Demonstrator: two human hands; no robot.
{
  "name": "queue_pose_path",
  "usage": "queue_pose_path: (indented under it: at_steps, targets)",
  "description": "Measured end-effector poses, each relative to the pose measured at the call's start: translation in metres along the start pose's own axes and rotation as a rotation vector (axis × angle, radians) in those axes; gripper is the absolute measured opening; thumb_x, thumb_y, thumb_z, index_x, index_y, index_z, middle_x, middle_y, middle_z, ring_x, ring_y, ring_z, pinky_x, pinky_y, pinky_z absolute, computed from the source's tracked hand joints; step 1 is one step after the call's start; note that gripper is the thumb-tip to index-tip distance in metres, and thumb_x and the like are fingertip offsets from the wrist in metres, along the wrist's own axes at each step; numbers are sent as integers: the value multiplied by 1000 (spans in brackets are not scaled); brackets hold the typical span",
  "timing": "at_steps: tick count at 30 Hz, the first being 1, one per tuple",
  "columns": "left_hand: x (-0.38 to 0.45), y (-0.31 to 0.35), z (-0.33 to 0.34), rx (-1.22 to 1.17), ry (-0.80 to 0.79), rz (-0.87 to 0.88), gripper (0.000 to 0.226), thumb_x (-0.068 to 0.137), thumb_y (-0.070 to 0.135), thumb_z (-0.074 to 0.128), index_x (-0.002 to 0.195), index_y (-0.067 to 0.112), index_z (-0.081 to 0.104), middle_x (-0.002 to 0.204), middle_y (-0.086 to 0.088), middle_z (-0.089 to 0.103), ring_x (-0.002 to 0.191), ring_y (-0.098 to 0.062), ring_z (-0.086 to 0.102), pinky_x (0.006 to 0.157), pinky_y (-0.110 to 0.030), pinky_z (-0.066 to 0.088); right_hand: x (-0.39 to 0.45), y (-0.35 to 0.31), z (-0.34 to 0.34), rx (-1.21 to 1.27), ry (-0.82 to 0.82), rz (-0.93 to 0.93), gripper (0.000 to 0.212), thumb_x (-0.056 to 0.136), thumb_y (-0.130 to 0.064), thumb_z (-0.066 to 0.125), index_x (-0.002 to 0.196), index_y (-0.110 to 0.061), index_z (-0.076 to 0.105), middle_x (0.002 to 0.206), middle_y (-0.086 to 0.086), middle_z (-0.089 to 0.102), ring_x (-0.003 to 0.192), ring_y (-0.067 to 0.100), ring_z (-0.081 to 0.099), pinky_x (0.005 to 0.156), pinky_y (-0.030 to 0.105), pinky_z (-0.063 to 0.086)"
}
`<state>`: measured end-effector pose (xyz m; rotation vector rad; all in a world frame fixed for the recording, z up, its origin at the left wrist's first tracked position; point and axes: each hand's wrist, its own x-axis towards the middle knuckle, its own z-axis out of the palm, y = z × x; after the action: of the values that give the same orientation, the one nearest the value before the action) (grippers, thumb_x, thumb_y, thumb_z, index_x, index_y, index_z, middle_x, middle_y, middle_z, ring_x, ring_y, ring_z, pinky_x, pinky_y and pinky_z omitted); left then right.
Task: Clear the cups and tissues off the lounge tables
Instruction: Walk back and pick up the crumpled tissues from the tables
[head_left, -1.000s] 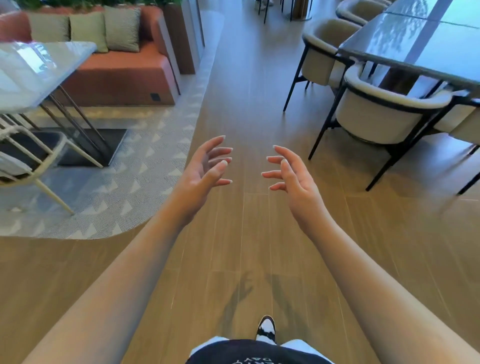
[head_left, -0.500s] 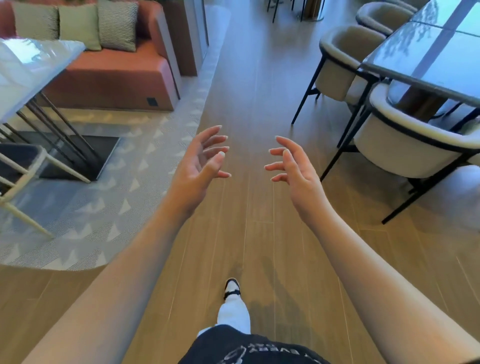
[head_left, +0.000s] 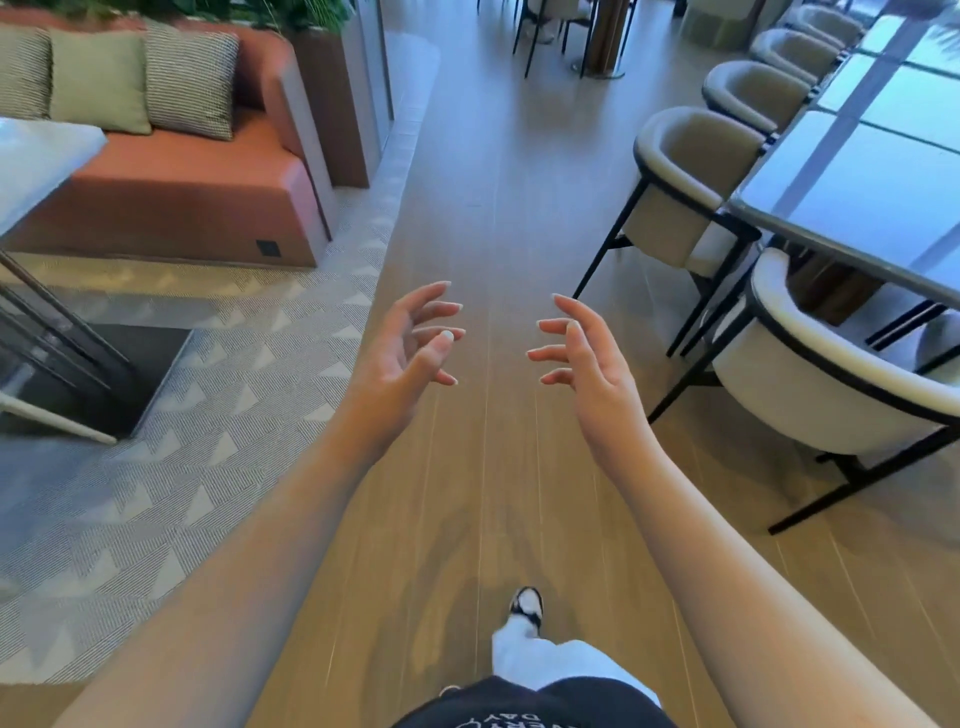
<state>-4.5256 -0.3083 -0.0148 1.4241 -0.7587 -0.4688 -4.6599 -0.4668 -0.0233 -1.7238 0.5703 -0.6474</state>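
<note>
No cup or tissue shows in the head view. My left hand (head_left: 405, 353) and my right hand (head_left: 582, 358) are held out in front of me over the wooden floor, palms facing each other, fingers spread and loosely bent, holding nothing. A white marble-topped lounge table (head_left: 36, 161) stands at the far left; only its corner shows and nothing lies on that part. A long dark glass-topped table (head_left: 857, 197) runs along the right, its visible top bare.
A wooden-floor aisle (head_left: 493, 208) runs straight ahead. Cream armchairs (head_left: 831, 374) with black legs line the dark table on the right. On the left lie a patterned rug (head_left: 156, 467) and an orange sofa (head_left: 171, 192) with cushions. My foot (head_left: 527, 608) is forward.
I have walked forward along the aisle; the sofa, rug and armchairs have drawn nearer and slid back past me. Both hands keep the same open pose.
</note>
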Motion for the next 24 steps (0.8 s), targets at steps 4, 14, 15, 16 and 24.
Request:
queue_pose_path:
  at_steps: [4, 14, 15, 16, 24]
  targets:
    - [78, -19, -4, 22, 4, -9, 54, 86, 48, 56, 138, 35, 49, 136, -3, 60, 119, -15, 65, 77, -32, 60, 77, 19, 7, 19, -31, 6, 33, 105, -47, 36, 136, -42, 47, 118, -19, 63, 103, 9, 68, 83, 26, 57]
    - [290, -55, -9, 62, 54, -53, 46, 87, 48, 58, 133, 43, 53, 129, 8, 63, 118, -13, 65, 78, -30, 57, 305, 39, -9, 113, -41, -4, 25, 107, -40, 37, 125, -47, 53, 111, -17, 67, 101, 13, 69, 88, 32, 58]
    - [308, -56, -11, 61, 55, -54, 46, 88, 47, 58, 133, 43, 53, 128, 10, 63, 117, -13, 65, 78, -29, 58, 324, 43, -8, 118, -47, 9, 25, 107, -38, 38, 125, -46, 54, 110, -18, 67, 100, 13, 69, 88, 32, 57]
    - [326, -58, -13, 62, 61, -56, 46, 88, 47, 58, 133, 43, 53, 127, 11, 63, 117, -12, 65, 78, -29, 58, 343, 45, -5, 119, -52, 16, 25, 108, -37, 37, 125, -46, 54, 110, -19, 67, 100, 13, 69, 87, 31, 57]
    - [479, -87, -51, 74, 43, -50, 44, 91, 47, 55, 135, 44, 52, 126, 15, 66, 118, -13, 65, 80, -28, 58, 492, 67, 32, 124, -93, 21, 30, 105, -41, 38, 131, -39, 53, 114, -13, 67, 100, 12, 69, 84, 29, 57]
